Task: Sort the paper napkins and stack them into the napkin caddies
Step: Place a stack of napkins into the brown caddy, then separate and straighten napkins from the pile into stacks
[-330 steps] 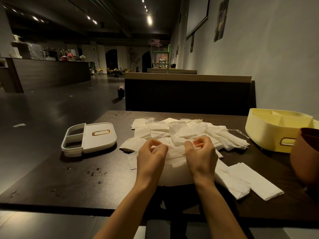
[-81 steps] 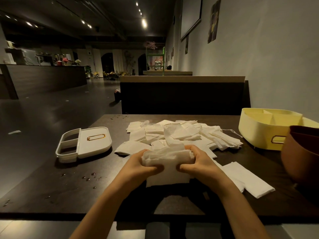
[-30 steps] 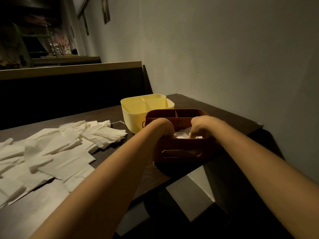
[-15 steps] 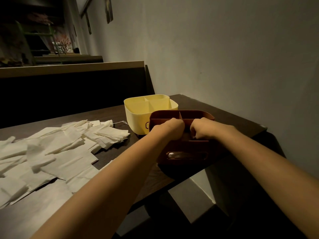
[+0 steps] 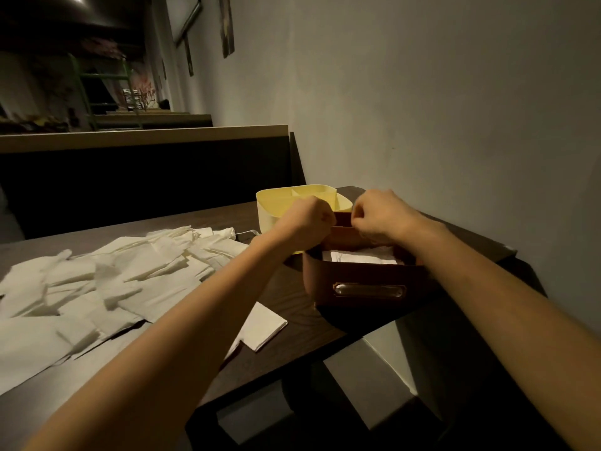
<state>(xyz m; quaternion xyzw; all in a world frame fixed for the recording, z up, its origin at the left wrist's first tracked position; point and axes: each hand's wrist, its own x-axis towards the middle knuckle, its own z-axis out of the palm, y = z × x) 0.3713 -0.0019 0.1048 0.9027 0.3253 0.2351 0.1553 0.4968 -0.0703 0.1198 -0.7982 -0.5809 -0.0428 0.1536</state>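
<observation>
A brown napkin caddy (image 5: pixel 367 289) with a metal label holder stands at the table's right front corner. A stack of white napkins (image 5: pixel 361 257) lies in its near compartment. My left hand (image 5: pixel 305 222) and my right hand (image 5: pixel 380 216) hover side by side just above the caddy, over its inner divider. Both have their fingers curled into fists, and I see nothing in them. Behind them a yellow caddy (image 5: pixel 271 206) with dividers touches the brown one. A loose pile of white napkins (image 5: pixel 130 271) covers the table to the left.
One folded napkin (image 5: pixel 261 325) lies alone near the dark table's front edge (image 5: pixel 292 369). The wall (image 5: pixel 455 125) runs close along the right of the table. A dark booth backrest (image 5: pixel 146 177) with a wooden top stands behind the table.
Both hands have risen out of the brown caddy's near compartment and now sit above its rim. The stack of napkins stays behind in the caddy and is uncovered.
</observation>
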